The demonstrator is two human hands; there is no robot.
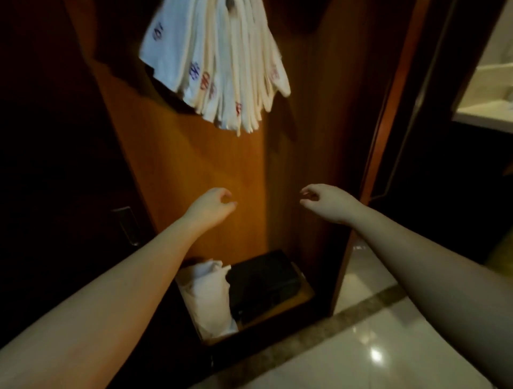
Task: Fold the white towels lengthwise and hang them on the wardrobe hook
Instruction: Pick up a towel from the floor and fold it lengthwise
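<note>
A thick bunch of folded white towels with small red and blue woven marks [219,64] hangs high against the orange-brown wooden wardrobe back panel [194,172], gathered at a dark wardrobe hook [229,3] that is only just visible at the top edge of the view. Both bare forearms reach forward below the bunch. The left hand [212,204] and the right hand [323,201] hover well apart from each other and well beneath the towels, each with fingers loosely curled toward the thumb and nothing between them; neither touches cloth or wood.

Down on the wardrobe floor [301,295] a crumpled white towel [208,294] lies in a heap just beside a flat black box-like object [263,280], touching its left side. Pale glossy floor tiles [369,333] show to the right.

The hanging step looks done for the towels above, and with both hands free the work seems to sit between towels. The next move probably calls for bending down to the heap, lifting the crumpled towel clear of the black object, finding its long edges and bringing them together before carrying it up to the already crowded hook.
</note>
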